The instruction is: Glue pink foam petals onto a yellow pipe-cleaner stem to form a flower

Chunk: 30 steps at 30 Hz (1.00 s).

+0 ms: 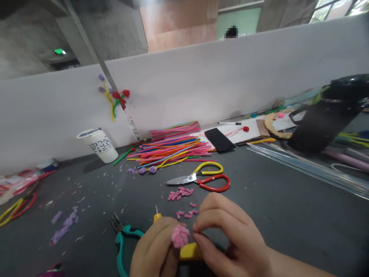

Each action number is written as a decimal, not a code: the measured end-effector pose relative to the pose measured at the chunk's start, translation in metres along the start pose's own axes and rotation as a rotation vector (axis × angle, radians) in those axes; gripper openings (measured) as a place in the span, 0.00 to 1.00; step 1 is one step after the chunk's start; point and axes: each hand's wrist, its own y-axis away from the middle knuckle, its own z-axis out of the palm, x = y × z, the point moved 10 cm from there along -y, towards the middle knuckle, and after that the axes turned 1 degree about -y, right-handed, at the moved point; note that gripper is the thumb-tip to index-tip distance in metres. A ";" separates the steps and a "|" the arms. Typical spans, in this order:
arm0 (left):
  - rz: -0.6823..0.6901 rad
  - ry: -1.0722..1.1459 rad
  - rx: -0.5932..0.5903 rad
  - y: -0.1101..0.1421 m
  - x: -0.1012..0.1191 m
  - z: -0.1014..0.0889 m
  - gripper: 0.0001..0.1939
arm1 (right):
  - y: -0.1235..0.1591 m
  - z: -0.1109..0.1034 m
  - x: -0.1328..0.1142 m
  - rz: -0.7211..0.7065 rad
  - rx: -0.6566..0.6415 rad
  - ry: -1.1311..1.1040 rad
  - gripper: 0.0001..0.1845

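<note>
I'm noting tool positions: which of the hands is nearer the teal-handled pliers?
Left. The left hand is just right of the teal-handled pliers, overlapping one handle in this view; the right hand is farther off, past the left hand.

Near: round pink fuzzy blossom [180,236], matt soft-looking pile. Yellow-and-red-handled metal scissors [192,178]: shiny blades, smooth plastic-look grips. Far: flat rect. black phone [219,139], smooth glass-look face. Far R: tall blk plastic-look jug [323,125], glossy lid, duller body. Far L: tapered white paper-look cup [102,148], matt.
</note>
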 end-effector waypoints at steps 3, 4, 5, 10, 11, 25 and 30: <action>0.165 -0.042 -0.027 -0.002 0.008 -0.005 0.11 | 0.000 0.005 0.028 0.304 -0.004 -0.208 0.07; 0.189 -0.063 -0.032 -0.003 0.009 -0.006 0.11 | 0.002 0.010 0.037 0.408 -0.028 -0.274 0.06; 0.201 -0.081 -0.038 -0.003 0.009 -0.007 0.12 | 0.004 0.015 0.044 0.497 -0.054 -0.335 0.06; 0.197 -0.103 -0.062 -0.005 0.010 -0.006 0.13 | 0.010 0.032 0.051 0.661 -0.135 -0.498 0.04; 0.194 -0.101 -0.061 -0.005 0.010 -0.006 0.13 | 0.010 0.033 0.051 0.669 -0.136 -0.505 0.04; 0.169 -0.049 -0.072 -0.005 0.008 -0.002 0.14 | 0.014 0.038 0.051 0.671 -0.161 -0.536 0.04; 0.153 -0.035 -0.048 -0.006 0.008 -0.003 0.13 | 0.016 0.038 0.054 0.704 -0.158 -0.539 0.04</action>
